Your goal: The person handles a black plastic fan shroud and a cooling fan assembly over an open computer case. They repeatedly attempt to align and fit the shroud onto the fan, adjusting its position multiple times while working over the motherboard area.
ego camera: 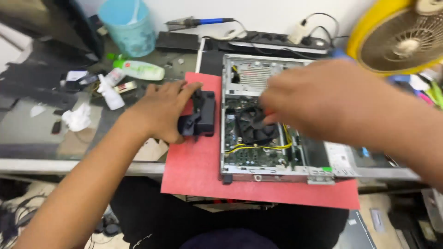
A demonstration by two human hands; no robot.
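Left hand (159, 110), left of centre: fingers curled over a black plastic bracket (199, 114), which is gripped and rests on the red mat (198, 170) just beside the case. Right hand (318, 99), right of centre and motion-blurred: held over the open computer case (270, 173), fingertips bent down at the black cooling fan (253, 125); whether the fan is pinched or only touched cannot be told.

Counted: one case, one fan, one bracket, one mat, on the counter (41, 124). Yellow wires (258, 147) are seen across the board inside the case.

Upper left of frame: one light-blue cup (129, 27) with a pale object standing in it, one green-and-white bottle (138, 69) lying on its side, one small white bottle (110, 93), one crumpled tissue (77, 117). Upper right: one yellow-rimmed fan (397, 37).
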